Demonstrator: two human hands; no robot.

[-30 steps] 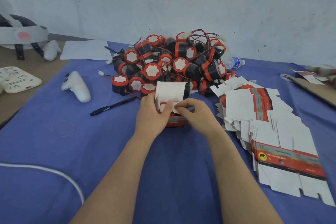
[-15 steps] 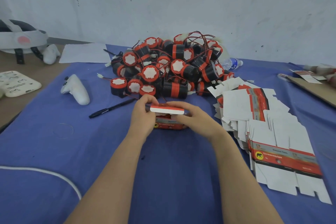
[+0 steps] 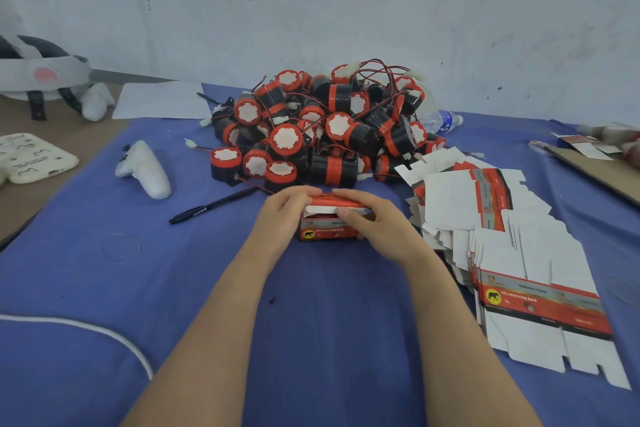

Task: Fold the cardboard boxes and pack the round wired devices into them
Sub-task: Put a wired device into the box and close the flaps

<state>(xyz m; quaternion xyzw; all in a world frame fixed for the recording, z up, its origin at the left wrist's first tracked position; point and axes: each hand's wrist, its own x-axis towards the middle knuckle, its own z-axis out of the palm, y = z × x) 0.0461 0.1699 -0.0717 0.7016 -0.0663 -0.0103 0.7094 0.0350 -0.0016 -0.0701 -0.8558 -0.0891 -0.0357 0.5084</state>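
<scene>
Left hand (image 3: 284, 215) and right hand (image 3: 375, 227) curl fingers around a small red box (image 3: 327, 233); heap of round devices (image 3: 325, 135) just behind, flat cartons (image 3: 502, 236) right, pen (image 3: 214, 206) left.

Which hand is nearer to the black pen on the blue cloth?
Left. The left hand holds the box at its left end, just right of the pen; the right hand holds its right end, farther away.

Left hand (image 3: 284, 215), right hand (image 3: 378, 229) around box (image 3: 329, 233)
</scene>
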